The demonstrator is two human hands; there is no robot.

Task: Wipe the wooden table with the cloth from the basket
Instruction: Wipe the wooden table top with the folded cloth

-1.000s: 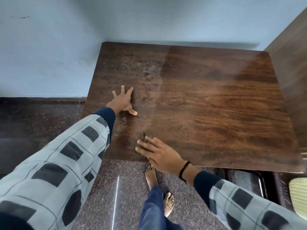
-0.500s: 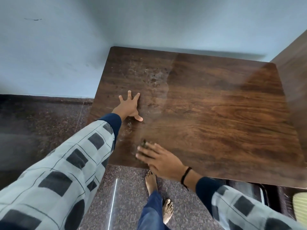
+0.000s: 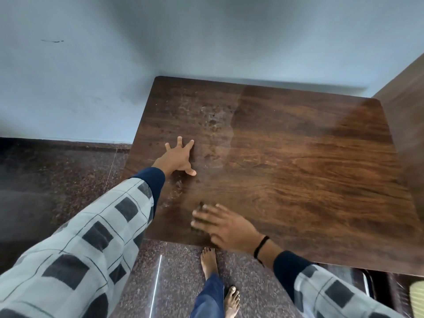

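Two hands point(image 3: 180, 158) point(image 3: 226, 228) — streaky wooden table point(image 3: 309, 171), blue wall point(image 3: 206, 35)

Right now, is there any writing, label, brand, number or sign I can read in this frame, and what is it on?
None: no readable text appears anywhere in the head view.
The wooden table shows only grain and dusty smudges.
The wall carries a small dark mark, not lettering.
The checked sleeves bear a pattern only, and the black wristband by the right hand is plain.
The left hand rests flat and covers nothing legible.
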